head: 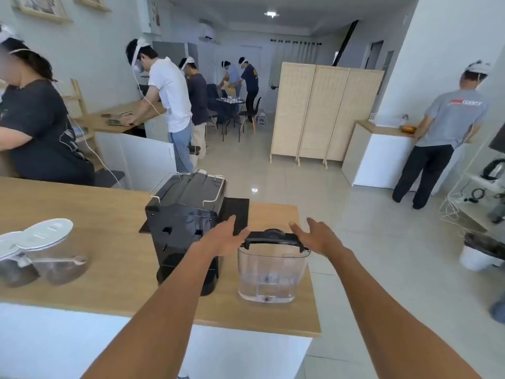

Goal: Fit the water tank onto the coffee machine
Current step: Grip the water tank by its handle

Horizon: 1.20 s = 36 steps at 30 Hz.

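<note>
A clear plastic water tank (270,272) with a black lid (273,237) stands upright on the wooden counter (109,269), near its right edge. Just to its left stands the black coffee machine (185,214), its back toward me. My left hand (225,237) hovers open at the left end of the tank's lid, between tank and machine. On the other side, my right hand (317,235) is open at the right end of the lid. Neither hand grips the tank; whether the fingers touch the lid I cannot tell.
Two glass jars with white lids (41,258) sit on the counter's left part. The counter's right edge (308,269) drops to tiled floor just beside the tank. A person in a dark shirt (41,132) stands behind the counter at left; other people work farther off.
</note>
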Tool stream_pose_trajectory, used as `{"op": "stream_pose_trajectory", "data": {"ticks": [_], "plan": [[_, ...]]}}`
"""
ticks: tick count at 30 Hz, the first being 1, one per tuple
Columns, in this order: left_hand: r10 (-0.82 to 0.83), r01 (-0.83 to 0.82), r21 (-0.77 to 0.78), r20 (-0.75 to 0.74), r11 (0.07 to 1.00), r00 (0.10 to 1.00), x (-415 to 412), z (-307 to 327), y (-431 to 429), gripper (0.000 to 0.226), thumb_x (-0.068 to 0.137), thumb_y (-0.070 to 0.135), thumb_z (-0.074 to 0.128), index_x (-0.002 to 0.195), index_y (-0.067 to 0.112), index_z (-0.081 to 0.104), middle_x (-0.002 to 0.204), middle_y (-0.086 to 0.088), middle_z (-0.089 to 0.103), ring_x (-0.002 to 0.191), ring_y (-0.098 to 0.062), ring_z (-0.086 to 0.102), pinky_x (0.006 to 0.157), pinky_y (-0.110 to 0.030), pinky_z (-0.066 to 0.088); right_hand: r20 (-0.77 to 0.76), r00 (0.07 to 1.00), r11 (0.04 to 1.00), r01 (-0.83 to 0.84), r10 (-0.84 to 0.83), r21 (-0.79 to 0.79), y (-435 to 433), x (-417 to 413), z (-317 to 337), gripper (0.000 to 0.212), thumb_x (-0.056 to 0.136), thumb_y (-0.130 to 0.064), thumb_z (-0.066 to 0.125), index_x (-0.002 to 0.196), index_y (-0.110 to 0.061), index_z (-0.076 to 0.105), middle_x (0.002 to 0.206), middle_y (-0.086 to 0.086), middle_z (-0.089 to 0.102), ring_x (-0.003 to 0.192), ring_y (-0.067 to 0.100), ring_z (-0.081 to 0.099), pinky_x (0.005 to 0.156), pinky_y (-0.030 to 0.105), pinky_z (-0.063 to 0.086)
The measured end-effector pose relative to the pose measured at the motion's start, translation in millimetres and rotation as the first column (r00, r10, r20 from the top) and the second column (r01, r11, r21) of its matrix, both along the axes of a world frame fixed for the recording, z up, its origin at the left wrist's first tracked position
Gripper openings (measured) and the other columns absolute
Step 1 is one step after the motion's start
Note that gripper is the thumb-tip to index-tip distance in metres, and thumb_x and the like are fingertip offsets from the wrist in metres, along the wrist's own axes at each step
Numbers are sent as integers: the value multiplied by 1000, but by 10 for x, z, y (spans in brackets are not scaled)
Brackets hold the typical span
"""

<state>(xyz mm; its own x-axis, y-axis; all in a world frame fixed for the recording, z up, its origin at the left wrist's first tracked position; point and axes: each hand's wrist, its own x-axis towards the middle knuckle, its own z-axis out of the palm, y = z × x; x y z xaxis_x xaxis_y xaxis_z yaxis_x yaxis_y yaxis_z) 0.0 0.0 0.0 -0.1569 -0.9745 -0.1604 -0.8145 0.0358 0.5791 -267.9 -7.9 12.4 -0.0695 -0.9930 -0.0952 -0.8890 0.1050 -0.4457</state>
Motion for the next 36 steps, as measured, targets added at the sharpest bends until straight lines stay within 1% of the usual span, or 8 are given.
{"op": "stream_pose_trajectory", "data": {"ticks": [2, 5, 9, 12, 17, 23, 30, 36], "plan": [[72, -69, 68, -43, 995, 997, -40, -91, 7, 94, 94, 71, 36, 162, 14, 2, 166, -13, 28, 150, -33, 33, 117, -45, 31, 33, 999, 999, 23, -23, 25, 37, -10, -113, 88, 88, -76, 39, 139, -5, 49, 124, 18, 61, 116, 36, 57, 97, 45, 48], [167, -138, 169, -174, 976, 970, -100, -245, 16, 102, 90, 76, 38, 162, 13, 4, 168, -12, 22, 152, -33, 27, 120, -47, 26, 147, 987, 997, 64, -71, 49, 47, -18, -311, 91, 85, -76, 46, 142, -6, 44, 127, 15, 59, 114, 33, 57, 84, 38, 45], [209, -146, 216, -305, 965, 929, -211, -318, 21, 102, 86, 78, 44, 159, 11, 20, 166, -7, 30, 150, -29, 31, 116, -44, 30, 307, 941, 990, 142, -142, 22, 79, -24, -409, 75, 77, -79, 55, 118, -17, 53, 92, -2, 58, 84, 18, 58, 62, 29, 41], [252, -182, 211, -374, 960, 893, -246, -397, 38, 96, 88, 70, 54, 159, 14, 22, 164, -5, 34, 146, -27, 37, 109, -38, 33, 387, 914, 992, 124, -120, 16, 111, -20, -480, 62, 76, -82, 54, 103, -26, 60, 91, -9, 62, 90, 16, 62, 71, 28, 44], [254, -201, 159, -486, 967, 836, -226, -474, 22, 90, 88, 55, 67, 159, 18, 26, 162, -2, 39, 144, -24, 42, 110, -35, 35, 495, 866, 993, 110, -76, -40, 178, -1, -508, 54, 79, -76, 59, 113, -34, 60, 93, -21, 60, 89, 7, 59, 72, 23, 41], [223, -244, 37, -557, 969, 800, -192, -452, 123, 88, 83, 42, 79, 156, 20, 36, 148, -3, 56, 124, -24, 62, 112, -48, 45, 533, 846, 979, 122, -16, -165, 267, -21, -527, 40, 82, -67, 66, 115, -49, 52, 94, -31, 60, 84, -9, 58, 66, 11, 39], [292, -375, -39, -558, 926, 777, -243, -429, 223, 87, 75, 44, 86, 150, 22, 46, 131, -11, 69, 118, -20, 65, 96, -34, 48, 616, 787, 962, 147, 28, -232, 284, -64, -591, 31, 82, -58, 74, 108, -42, 68, 96, -7, 76, 89, 6, 70, 75, 19, 47], [351, -471, -72, -569, 879, 743, -298, -420, 264, 86, 70, 48, 87, 144, 18, 54, 118, -15, 74, 111, -21, 70, 89, -30, 50, 679, 731, 952, 158, 65, -261, 299, -97, -553, 48, 82, -50, 78, 127, -37, 68, 98, -3, 79, 92, 12, 73, 81, 23, 51]]}}
